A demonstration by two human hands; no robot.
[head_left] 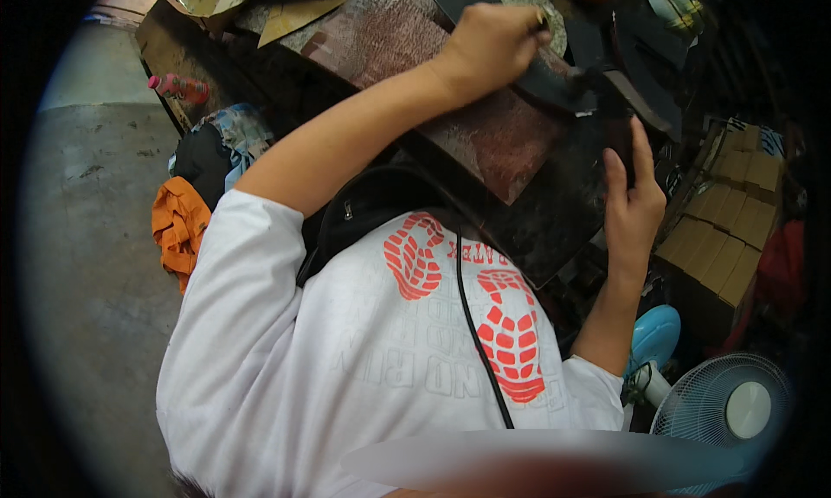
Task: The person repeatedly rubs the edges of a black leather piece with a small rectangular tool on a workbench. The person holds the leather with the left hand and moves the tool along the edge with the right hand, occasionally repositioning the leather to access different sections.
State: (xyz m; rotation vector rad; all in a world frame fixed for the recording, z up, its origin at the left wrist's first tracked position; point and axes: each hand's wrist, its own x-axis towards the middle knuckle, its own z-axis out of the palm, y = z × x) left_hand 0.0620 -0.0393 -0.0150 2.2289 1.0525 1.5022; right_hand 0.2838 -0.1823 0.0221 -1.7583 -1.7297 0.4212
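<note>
My left hand (pixel 493 52) is closed in a fist over the far part of the worktable. A small tip shows by its thumb and fingers, but what it grips is too small to name. Just below that fist lies a dark, curved flat piece (pixel 547 84). My right hand (pixel 634 208) is at the table's right side, with index finger and thumb stretched apart. Its index fingertip is close to another curved dark piece with a brownish edge (pixel 645 104); whether they touch, I cannot tell. Under the work is a worn reddish-brown board (pixel 511 147).
Yellowish cardboard (pixel 303 15) lies at the far left of the table. A red-capped bottle (pixel 182 89) and orange cloth (pixel 180 225) are on the left. Cardboard boxes (pixel 718 238), a blue round object (pixel 653 335) and a fan (pixel 727 411) stand on the right.
</note>
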